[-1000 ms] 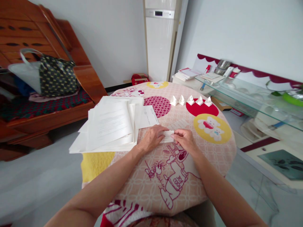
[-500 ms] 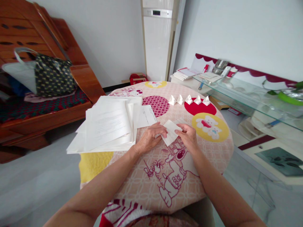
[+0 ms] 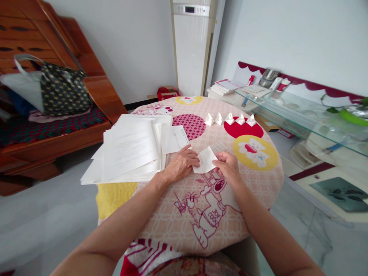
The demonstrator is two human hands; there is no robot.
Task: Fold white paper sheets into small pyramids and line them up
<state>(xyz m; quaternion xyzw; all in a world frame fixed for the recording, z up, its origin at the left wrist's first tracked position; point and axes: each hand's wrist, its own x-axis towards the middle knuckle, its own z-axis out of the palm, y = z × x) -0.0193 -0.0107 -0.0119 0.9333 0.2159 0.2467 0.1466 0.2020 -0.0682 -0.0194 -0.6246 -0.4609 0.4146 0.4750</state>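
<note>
A square of white paper (image 3: 206,161) lies between the hands, over the round desk (image 3: 161,220). The right hand (image 3: 227,165) pinches its near edge; the left hand (image 3: 181,163) bends its fingers at the opposite side, index finger raised, and whether its thumb grips underneath I cannot tell. A pink patterned cloth (image 3: 255,207) covers the desk, cartoon figures outlined nearer than the hands. Left of them spreads a pile of sheets (image 3: 129,153); beyond the right hand stand five folded paper pieces (image 3: 229,119) in a row. Farther off are a white floor-standing unit (image 3: 191,50) straight ahead, a wooden seat (image 3: 99,92) leftward and a glass shelf (image 3: 304,115) rightward.
</note>
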